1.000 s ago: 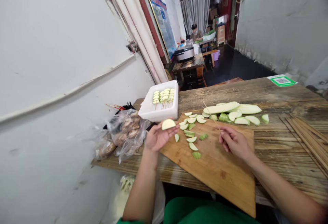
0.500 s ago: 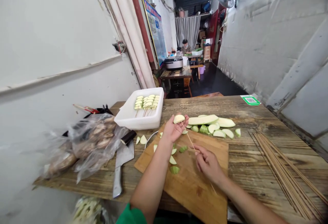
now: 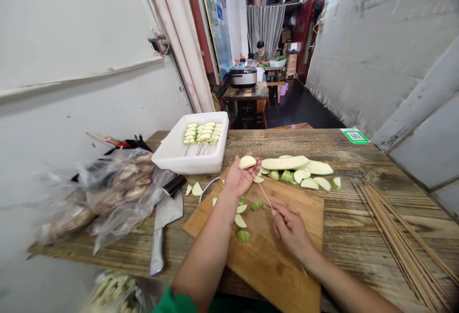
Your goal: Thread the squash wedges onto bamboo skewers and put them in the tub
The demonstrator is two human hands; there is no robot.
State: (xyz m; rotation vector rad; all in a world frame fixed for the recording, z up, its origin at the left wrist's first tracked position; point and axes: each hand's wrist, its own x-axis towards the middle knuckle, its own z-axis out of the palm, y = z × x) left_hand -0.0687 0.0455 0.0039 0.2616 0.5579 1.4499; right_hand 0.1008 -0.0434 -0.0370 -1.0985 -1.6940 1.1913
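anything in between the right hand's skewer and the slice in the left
Nothing visible: the skewer in the right hand points up at the slice in the left hand, tip near its lower edge; whether they touch, I can't tell.

- Left hand (image 3: 243, 178): palm up, fingers (image 3: 258, 164) gently curled.
- Left forearm (image 3: 210, 241): reaches forward, slanting rightward.
- Right hand (image 3: 291, 227): nearer the body, thumb and forefinger pinched, other fingers curled under.
- Right forearm (image 3: 344, 272): angles in from the right.

Cutting board (image 3: 279, 265) rests on table (image 3: 346, 236), squash slices (image 3: 240, 221) on it. Skewers (image 3: 398, 242) lie right of the board, cleaver (image 3: 168, 210) left. Tray (image 3: 186, 164) stands behind the cleaver, threaded slices (image 3: 203, 134) inside. Plastic bag (image 3: 124, 181) lies left of the cleaver.
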